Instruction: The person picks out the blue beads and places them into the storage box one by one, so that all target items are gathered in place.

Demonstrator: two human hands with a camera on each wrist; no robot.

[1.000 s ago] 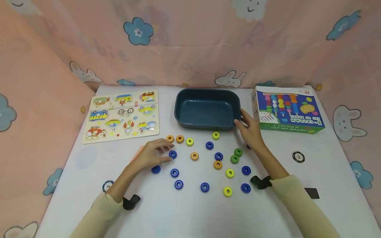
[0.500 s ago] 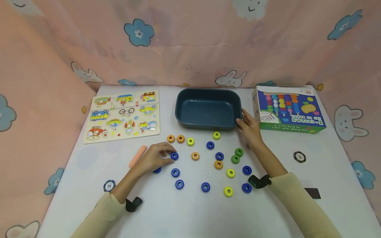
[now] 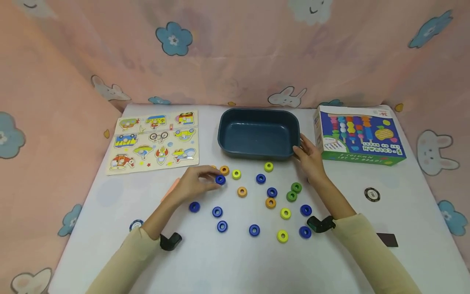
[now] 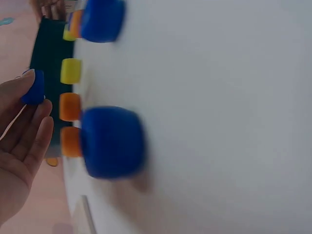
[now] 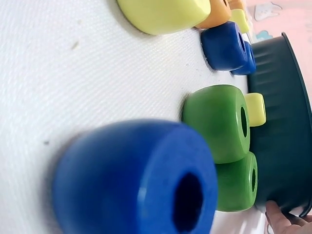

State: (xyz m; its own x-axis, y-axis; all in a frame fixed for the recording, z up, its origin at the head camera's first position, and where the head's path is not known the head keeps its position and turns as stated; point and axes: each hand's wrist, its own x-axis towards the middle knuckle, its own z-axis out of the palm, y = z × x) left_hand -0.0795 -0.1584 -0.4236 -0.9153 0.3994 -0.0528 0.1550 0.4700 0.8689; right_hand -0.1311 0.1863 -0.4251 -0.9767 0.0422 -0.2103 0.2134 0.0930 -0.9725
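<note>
My left hand (image 3: 194, 184) pinches a blue ring bead (image 3: 220, 179) between thumb and fingers; the left wrist view shows that blue bead (image 4: 34, 88) raised off the table. Behind those fingers an orange bead (image 3: 224, 170) lies on the cloth, and another orange one is partly hidden. With thumb and fingers at its near right corner, my right hand (image 3: 311, 160) holds the rim of a dark teal tub (image 3: 258, 156), whose inside shows bare. Two green beads (image 3: 293, 192) touch each other below that hand. Several blue, yellow and orange beads lie scattered over the table's middle.
A wooden vehicle puzzle board (image 3: 154, 143) lies at the back left. At the back right stands a bead-set box (image 3: 361, 136). Poker chips (image 3: 372, 194) lie at both sides, with a dark rectangle (image 3: 387, 240) at right and an orange stick (image 3: 171, 189) by my left wrist.
My left hand has closed on the blue bead and lifted it from its spot, moving it slightly up toward the tub. The right hand stays at the tub's corner.
</note>
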